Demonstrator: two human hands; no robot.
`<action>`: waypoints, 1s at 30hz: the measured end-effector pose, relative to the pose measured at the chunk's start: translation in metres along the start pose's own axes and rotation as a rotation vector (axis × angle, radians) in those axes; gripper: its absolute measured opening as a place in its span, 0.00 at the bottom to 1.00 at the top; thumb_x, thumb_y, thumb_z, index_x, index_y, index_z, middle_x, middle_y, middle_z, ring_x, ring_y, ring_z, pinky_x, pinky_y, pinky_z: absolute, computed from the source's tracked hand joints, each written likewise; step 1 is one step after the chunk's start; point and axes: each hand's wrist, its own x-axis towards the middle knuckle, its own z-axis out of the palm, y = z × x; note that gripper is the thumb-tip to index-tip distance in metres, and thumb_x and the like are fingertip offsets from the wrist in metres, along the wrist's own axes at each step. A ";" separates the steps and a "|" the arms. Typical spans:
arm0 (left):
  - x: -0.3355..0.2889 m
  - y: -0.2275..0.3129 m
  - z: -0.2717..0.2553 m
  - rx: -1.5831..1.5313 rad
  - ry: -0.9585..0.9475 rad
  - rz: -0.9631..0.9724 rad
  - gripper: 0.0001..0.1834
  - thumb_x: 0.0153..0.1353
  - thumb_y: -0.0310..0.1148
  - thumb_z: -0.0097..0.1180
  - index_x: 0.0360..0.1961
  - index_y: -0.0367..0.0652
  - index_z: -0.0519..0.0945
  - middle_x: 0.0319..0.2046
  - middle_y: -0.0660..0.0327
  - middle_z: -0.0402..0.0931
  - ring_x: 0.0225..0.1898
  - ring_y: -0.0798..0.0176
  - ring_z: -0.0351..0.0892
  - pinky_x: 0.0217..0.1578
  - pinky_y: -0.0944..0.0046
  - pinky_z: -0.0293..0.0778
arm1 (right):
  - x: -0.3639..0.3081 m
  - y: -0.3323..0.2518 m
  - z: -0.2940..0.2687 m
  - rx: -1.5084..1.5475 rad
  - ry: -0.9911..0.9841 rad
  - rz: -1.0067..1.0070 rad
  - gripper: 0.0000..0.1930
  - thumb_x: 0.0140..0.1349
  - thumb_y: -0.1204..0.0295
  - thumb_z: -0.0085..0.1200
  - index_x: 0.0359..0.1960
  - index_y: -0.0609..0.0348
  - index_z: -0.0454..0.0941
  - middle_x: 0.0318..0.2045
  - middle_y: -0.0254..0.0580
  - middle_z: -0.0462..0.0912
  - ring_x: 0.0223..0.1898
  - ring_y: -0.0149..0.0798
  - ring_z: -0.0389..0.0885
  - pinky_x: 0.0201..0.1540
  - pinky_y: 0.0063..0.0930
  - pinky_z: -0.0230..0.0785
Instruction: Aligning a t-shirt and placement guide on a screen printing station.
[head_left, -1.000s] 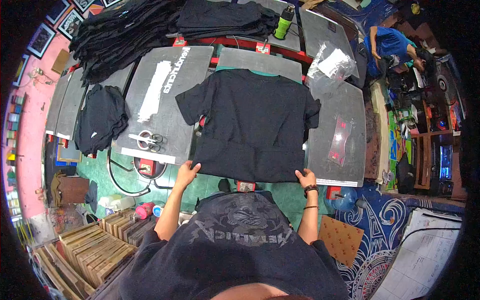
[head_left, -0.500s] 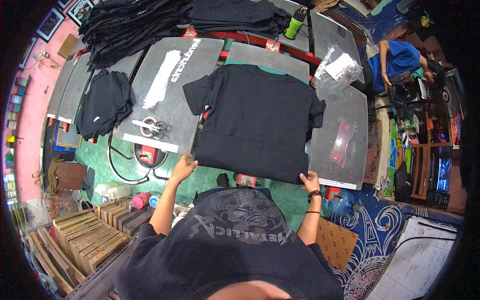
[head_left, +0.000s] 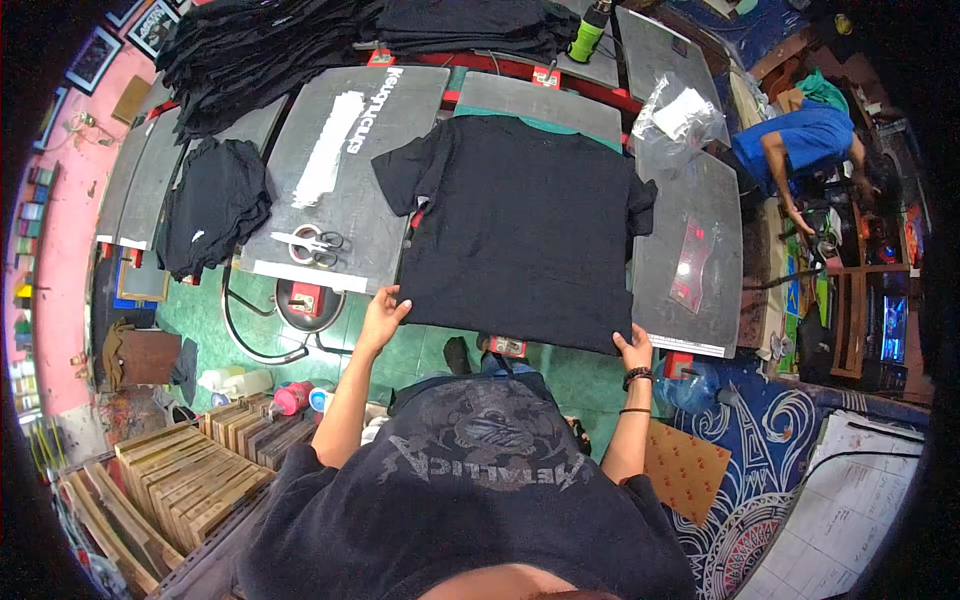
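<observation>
At the near left, pale wooden frames (head_left: 190, 485) stand in a packed row; at the near right, a brown board with red marks (head_left: 685, 470) lies beside a blue cloth with white swirls (head_left: 775, 440).

Farther in, the left hand (head_left: 384, 320) is pinched on the near left corner of a plain black short-sleeved T-shirt (head_left: 525, 230), thumb on top. The right hand (head_left: 634, 345), with dark bracelets at its wrist, is likewise pinched on the near right corner. The T-shirt lies spread out between them, near hem drawn straight, covering most of a grey flat board with a teal far edge (head_left: 535, 95); its sleeves reach toward the boards on either side.

Left of it, white scissors with black-and-white handles (head_left: 308, 244) lie on a grey board with white patches (head_left: 375, 225). On the right-hand grey board (head_left: 655, 270) lies a clear curved plate with red marks (head_left: 688, 265), and farther along, a crumpled clear plastic bag (head_left: 660, 150).

A bunched black cloth (head_left: 212, 205) lies at the left. At the far side are stacked black garments (head_left: 250, 65) and a green-and-black cylindrical tool (head_left: 588, 38); at the far right, a co-worker in blue (head_left: 800, 145) bends over.
</observation>
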 end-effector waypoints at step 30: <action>0.271 0.146 0.174 1.147 0.101 0.542 0.37 0.72 0.60 0.44 0.76 0.55 0.61 0.79 0.55 0.47 0.79 0.39 0.40 0.73 0.30 0.40 | 0.221 -0.203 0.219 -0.924 0.115 -0.612 0.40 0.73 0.43 0.42 0.77 0.59 0.56 0.78 0.48 0.54 0.79 0.57 0.46 0.78 0.61 0.35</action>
